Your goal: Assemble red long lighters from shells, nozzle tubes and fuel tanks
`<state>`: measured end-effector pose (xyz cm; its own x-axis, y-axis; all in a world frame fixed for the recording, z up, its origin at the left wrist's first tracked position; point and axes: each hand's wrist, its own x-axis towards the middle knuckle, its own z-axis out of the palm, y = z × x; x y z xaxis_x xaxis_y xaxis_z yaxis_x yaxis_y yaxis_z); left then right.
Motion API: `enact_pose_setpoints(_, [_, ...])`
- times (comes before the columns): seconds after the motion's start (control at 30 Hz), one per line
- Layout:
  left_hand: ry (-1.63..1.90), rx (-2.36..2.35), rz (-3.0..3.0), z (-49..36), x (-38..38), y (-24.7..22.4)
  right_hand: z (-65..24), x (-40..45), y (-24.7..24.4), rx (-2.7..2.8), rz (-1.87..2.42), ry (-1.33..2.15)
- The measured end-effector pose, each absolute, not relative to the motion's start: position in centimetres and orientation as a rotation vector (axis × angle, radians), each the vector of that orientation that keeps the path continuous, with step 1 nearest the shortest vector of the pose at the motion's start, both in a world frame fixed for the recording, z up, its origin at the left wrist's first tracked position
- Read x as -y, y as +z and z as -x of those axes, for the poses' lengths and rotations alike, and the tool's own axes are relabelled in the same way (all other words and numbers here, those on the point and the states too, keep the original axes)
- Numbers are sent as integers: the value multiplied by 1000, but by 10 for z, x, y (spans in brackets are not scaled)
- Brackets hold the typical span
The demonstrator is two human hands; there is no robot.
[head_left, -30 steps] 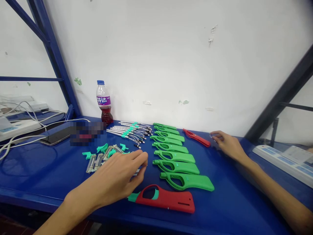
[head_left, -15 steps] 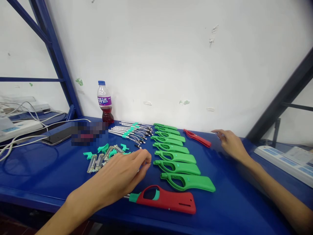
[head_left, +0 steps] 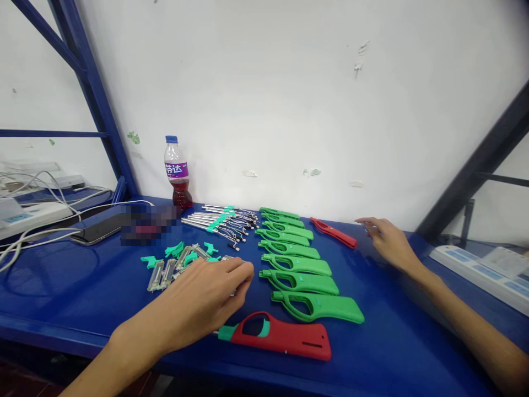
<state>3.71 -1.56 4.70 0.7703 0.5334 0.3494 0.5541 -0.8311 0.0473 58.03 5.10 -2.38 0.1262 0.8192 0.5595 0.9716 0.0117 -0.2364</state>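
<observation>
My left hand (head_left: 206, 292) hovers over the front left of the table, fingers curled together; whether anything is between them is hidden. Just in front lies a red gas lighter (head_left: 285, 337) with a teal trigger, its metal tube partly behind the hand. Clear fuel tanks (head_left: 167, 273) and teal triggers (head_left: 176, 250) sit in a loose group left of that hand. Green lighter casings (head_left: 318, 307) lie in a column at the middle. My right hand (head_left: 390, 242) rests at the back right, fingers stretched out and holding nothing. Nearest to it is a narrow red lighter casing (head_left: 334, 234).
Metal lighter tubes with wires (head_left: 212, 222) lie towards the back. A drink bottle (head_left: 181, 182) stands against the wall. On the left are a phone (head_left: 101, 229), white cables (head_left: 39, 242) and a power strip (head_left: 37, 218); another power strip (head_left: 481, 278) is at the right.
My left hand has shifted very slightly, its fingers a little lower and more curled. My right hand and the parts on the table look the same.
</observation>
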Motion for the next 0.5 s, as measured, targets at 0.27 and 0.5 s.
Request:
enact_pose_setpoints(0.27, [-538, 897, 2897, -35, 15, 43, -575, -52, -24, 1792, 1741, -336])
enact_pose_setpoints(0.5, [-561, 882, 2890, -35, 14, 42, -573, -51, -23, 1807, 1711, -358])
